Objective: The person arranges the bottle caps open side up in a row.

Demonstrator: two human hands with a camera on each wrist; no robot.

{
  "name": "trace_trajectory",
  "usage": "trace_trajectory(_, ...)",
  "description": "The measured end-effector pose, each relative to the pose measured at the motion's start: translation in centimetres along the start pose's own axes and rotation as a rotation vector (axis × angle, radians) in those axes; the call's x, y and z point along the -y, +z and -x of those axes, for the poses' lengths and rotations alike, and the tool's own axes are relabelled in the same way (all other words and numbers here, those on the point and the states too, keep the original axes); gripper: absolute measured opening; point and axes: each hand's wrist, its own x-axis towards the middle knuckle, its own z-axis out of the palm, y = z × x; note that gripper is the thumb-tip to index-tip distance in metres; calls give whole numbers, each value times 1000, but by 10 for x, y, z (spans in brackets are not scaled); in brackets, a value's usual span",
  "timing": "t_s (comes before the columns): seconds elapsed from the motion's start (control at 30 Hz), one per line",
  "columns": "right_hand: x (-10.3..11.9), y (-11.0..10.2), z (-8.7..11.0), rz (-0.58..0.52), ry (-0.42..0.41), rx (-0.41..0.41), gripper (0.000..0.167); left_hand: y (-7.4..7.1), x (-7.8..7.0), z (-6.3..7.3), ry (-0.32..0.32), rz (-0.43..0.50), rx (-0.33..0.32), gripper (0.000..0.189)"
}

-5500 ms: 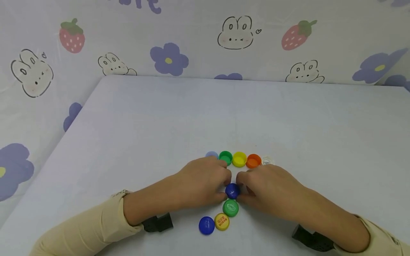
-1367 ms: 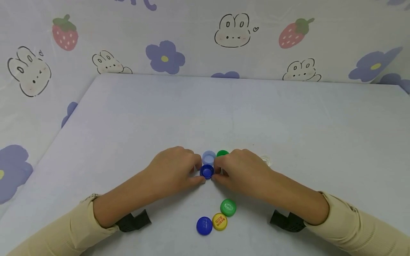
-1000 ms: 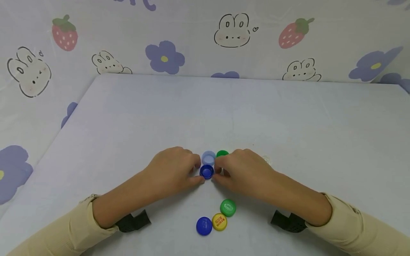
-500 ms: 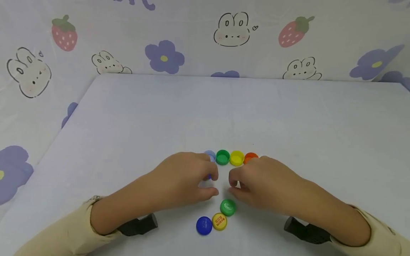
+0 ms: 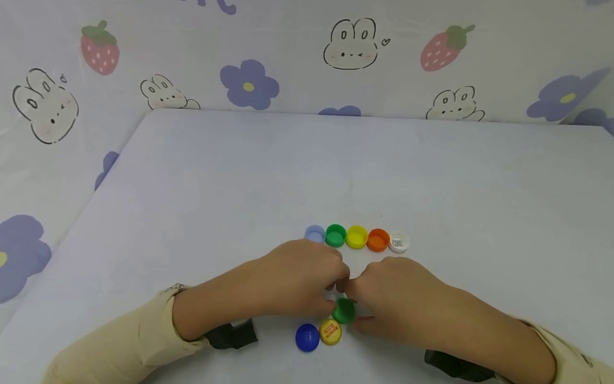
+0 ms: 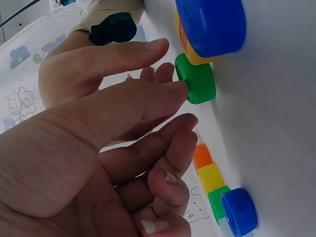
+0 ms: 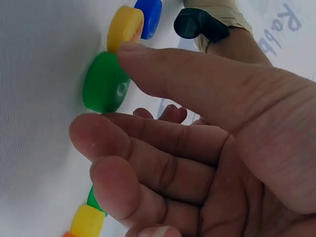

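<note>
A green bottle cap (image 5: 344,311) lies between my two hands, top side up. My left hand (image 5: 299,280) comes at it from the left, thumb tip right at its edge; in the left wrist view the other fingers are loosely bent beside the green cap (image 6: 197,81). From the other side my right hand (image 5: 408,301) reaches in, with thumb and index finger spread about the green cap (image 7: 105,84). A yellow cap (image 5: 331,332) with red print sits against it, and a blue cap (image 5: 307,337) beside that.
Beyond the hands runs a row of upturned caps: light blue (image 5: 314,233), green (image 5: 336,236), yellow (image 5: 357,237), orange (image 5: 378,240) and clear (image 5: 398,242). An upturned dark blue cap (image 6: 239,212) shows in the left wrist view. All stand on a white table (image 5: 364,170).
A dark blue cap from the near group was turned over, placed below the light blue one and released. Both hands then came back nearer, to the green cap.
</note>
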Motion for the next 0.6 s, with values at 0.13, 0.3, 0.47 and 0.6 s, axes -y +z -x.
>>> trace_trajectory(0.13,1,2,-1,9,-11,-23,23,1,1,0,3,-1,10,18)
trace_trajectory(0.3,4,3,-3,18,2,-17,24,2,3,0,14,-5,9,15)
trace_trajectory(0.47,5,5,-3,39,0,-25,24,4,4,-1,26,6,13,12)
trace_trajectory(0.6,6,7,-4,43,0,-25,24,6,6,-2,28,17,21,11)
